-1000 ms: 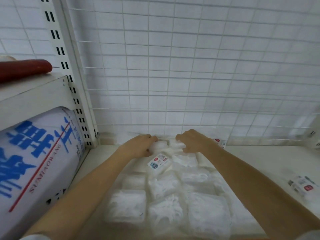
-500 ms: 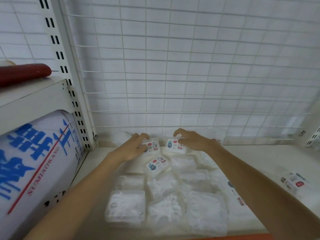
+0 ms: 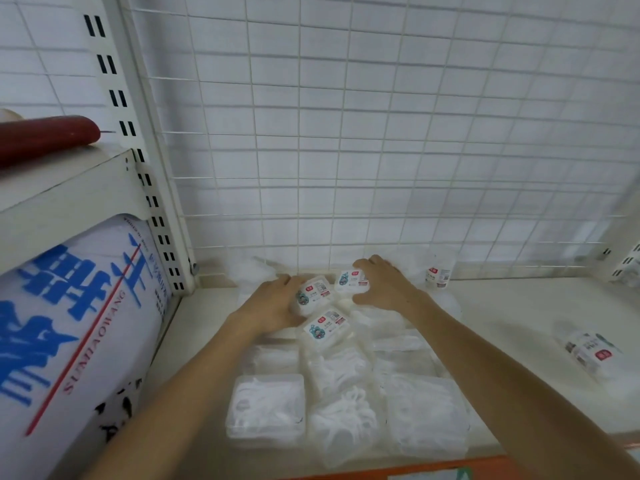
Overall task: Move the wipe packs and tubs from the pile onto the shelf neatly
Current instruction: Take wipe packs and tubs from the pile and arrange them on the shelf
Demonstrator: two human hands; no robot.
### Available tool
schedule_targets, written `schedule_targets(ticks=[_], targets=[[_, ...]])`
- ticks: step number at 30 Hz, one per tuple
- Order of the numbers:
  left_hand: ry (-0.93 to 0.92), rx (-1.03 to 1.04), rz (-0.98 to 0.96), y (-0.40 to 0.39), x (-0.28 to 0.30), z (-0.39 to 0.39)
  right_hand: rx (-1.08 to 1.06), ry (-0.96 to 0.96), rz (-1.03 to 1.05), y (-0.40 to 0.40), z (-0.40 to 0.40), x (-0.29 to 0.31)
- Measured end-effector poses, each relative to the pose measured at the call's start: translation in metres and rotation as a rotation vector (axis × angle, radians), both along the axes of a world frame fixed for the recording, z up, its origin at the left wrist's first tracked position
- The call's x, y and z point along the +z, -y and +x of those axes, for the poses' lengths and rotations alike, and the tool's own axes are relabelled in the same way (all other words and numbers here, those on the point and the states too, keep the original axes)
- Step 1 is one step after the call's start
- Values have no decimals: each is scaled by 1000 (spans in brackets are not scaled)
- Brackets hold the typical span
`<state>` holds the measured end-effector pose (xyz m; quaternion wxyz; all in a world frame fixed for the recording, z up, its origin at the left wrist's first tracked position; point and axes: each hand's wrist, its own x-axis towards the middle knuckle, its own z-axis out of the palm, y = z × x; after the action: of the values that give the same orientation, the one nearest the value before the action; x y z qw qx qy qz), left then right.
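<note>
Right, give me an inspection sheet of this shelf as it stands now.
Surface: pale shelf board, orange front edge.
Job's things: clear tubs in rows at the front; three labelled tubs at the back.
Clutter: stray pack lying right; small pack against the wire grid.
Grips: left hand and right hand each touch a labelled tub; hold unclear.
Cables: nothing seen.
Surroundings: wire grid, blue-printed roll, dark red cylinder.

Clear tubs (image 3: 266,405) in rows on shelf (image 3: 519,306), labelled ones (image 3: 325,328) at back
</note>
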<state>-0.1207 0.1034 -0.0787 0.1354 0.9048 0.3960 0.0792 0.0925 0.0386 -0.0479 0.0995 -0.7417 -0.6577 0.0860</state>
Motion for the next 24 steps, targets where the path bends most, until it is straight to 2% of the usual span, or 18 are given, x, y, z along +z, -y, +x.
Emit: schedule_targets(ticks=[3,6,12,20,24], targets=[[107,42,-86,5,1,0,27,0,119,9,3,3],[221,96,-94,9,9,3,76,-26,214,26,9,9],[417,-22,-66,36,37,21,60,-105,347,94,56,27],[566,-329,-71,128,52,125,-226,-206,457,271,169,35],[599,-432,-177,196,51,202,-407,-199,495,380,221,23]])
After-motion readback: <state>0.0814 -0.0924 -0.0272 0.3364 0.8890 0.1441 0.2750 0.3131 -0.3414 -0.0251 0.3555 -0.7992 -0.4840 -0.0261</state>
